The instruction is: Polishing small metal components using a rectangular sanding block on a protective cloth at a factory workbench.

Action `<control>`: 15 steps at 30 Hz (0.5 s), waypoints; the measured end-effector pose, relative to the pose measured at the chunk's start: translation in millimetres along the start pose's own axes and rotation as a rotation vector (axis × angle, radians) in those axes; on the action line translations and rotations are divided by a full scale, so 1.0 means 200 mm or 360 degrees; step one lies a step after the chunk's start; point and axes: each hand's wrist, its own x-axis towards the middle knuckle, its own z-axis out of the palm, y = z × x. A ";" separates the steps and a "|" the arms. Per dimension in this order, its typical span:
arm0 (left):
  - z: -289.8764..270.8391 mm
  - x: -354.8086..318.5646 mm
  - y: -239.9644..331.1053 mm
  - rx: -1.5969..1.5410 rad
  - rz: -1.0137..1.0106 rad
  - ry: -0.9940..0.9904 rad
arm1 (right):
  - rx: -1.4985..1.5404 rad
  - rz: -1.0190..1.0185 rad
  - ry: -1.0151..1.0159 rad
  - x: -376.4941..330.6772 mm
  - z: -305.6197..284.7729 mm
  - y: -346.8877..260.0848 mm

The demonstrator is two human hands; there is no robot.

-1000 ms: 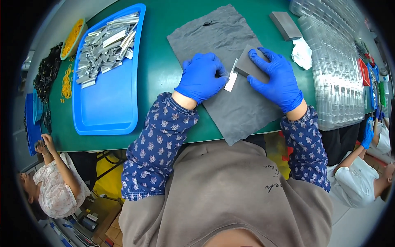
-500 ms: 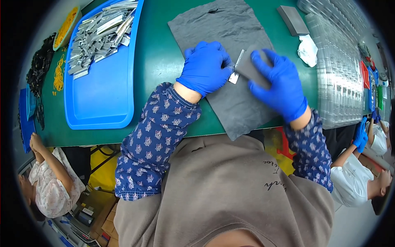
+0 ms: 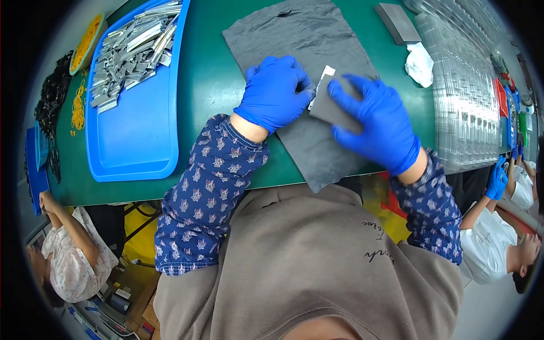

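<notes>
My right hand, in a blue glove, grips a flat grey rectangular block that looks like a sanding sponge. The block lies over most of a thin, silvery metal strip; the strip's far end and part of its left edge show. My left hand, also gloved in blue, is curled with its thumb and fingertips at the strip's left edge, holding it down. Under both hands spreads a dark grey, wrinkled cloth. The left fingertips are partly hidden by the hand itself.
A blue tray with a heap of metal strips stands left on the green table. Yellow bands lie beyond it. At right are a second grey block, crumpled white tissue and stacked clear plastic trays. People sit on both sides.
My right hand has moved the block slightly left and toward me along the strip. The strip's far end now shows more, while its near end is covered. My left hand stays curled at the strip.
</notes>
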 end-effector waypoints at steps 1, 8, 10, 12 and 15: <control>0.00 0.00 0.00 0.0002 0.0005 -0.0006 | 0.0015 -0.0017 0.0004 0.02 0.00 0.04; 0.01 0.00 0.00 -0.0009 -0.0005 0.0046 | -0.0085 -0.0068 -0.0045 0.03 -0.03 -0.03; 0.01 -0.01 0.01 -0.0009 0.0006 0.0036 | -0.0065 -0.0117 -0.0127 0.04 -0.04 -0.01; 0.01 0.00 0.01 -0.0020 -0.0003 0.0044 | -0.0204 0.0011 -0.0006 0.10 -0.03 0.08; 0.02 -0.01 0.00 -0.0052 0.0033 0.0068 | -0.0190 0.0090 -0.0110 0.06 -0.04 -0.03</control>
